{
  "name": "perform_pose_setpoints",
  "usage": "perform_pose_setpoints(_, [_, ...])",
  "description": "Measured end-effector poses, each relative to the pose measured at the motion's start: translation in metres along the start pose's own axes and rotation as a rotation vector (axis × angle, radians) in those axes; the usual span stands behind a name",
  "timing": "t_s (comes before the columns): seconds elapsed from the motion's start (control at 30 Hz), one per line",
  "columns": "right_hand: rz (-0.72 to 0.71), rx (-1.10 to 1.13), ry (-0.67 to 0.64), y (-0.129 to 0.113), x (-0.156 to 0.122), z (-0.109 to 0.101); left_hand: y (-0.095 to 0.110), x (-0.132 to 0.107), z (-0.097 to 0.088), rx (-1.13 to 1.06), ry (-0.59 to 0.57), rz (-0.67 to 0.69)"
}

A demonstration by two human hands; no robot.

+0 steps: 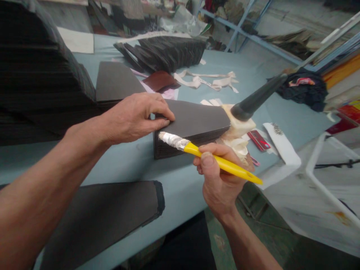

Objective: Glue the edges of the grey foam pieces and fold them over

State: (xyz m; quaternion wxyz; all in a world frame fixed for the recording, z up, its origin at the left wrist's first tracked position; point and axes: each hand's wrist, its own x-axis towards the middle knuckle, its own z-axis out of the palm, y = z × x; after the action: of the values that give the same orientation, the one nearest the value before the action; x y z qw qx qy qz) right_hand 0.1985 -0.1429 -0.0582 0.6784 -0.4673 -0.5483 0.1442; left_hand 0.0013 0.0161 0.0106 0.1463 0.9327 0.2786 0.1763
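Observation:
My left hand (135, 116) presses down on the near left end of a stack of dark grey cut sheets (194, 123) on the light blue table (126, 161), fingers curled over the top sheet's edge. My right hand (219, 176) grips a yellow-handled brush (213, 159). The brush's whitish, glue-caked tip touches the stack's near side edge. Behind the stack stands a glue-crusted pot (239, 131) with a black handle (258, 97) sticking out of it.
A tall pile of dark sheets (36, 75) fills the left. Another dark stack (98, 217) lies at the near edge. Fanned dark pieces (165, 52), white strips (208, 80), a brown piece (159, 80) and a red item (258, 140) lie further back and right. Blue racks (253, 37) stand behind.

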Motion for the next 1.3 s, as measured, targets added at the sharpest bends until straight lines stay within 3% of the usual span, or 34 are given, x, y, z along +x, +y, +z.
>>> perform_pose_setpoints(0.43, [-0.32,-0.228,-0.148,-0.01,0.012,-0.004,-0.005,0.001,0.004,-0.041,0.025,0.016])
perform_pose_setpoints(0.7, [-0.317,-0.261,-0.147,-0.007,0.012,-0.014,-0.005,-0.001,0.004,-0.029,0.029,0.005])
perform_pose_setpoints(0.87, [-0.299,-0.223,-0.09,-0.015,0.01,-0.004,-0.005,0.0,0.003,-0.037,0.03,0.001])
perform_pose_setpoints(1.03, [-0.3,-0.209,-0.145,-0.017,0.011,0.004,-0.005,0.001,0.003,-0.032,0.032,0.002])
perform_pose_setpoints(1.3, [-0.267,-0.332,-0.072,-0.018,0.015,-0.013,-0.009,0.002,0.002,-0.029,0.037,0.015])
